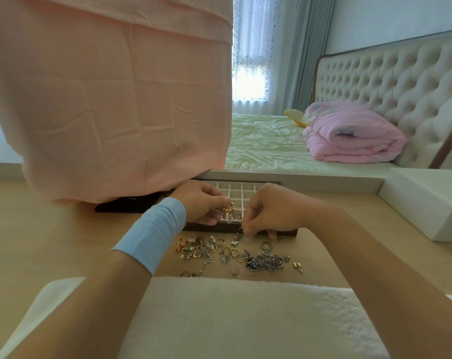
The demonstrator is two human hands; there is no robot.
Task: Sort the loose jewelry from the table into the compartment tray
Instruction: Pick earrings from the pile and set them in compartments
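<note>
A dark-framed compartment tray [248, 189] with a white grid lies on the wooden table, partly hidden by both hands. My left hand [201, 203], a blue band on its wrist, pinches a small gold jewelry piece [229, 208] above the tray's near cells. My right hand [269, 212] hovers over the tray's front edge with fingertips pinched on a tiny piece too small to identify. Loose jewelry [232, 252] is scattered in front of the tray: rings, heart charms, a gold bow, a silver chain heap [267, 261] and a small gold charm [298, 266].
A pink cloth [111, 99] drapes over something at the back left, overhanging the tray's left end. A white box [424, 203] stands at the right. A white fluffy cushion [232, 320] lies at the near edge. A bed with a pink folded quilt lies behind.
</note>
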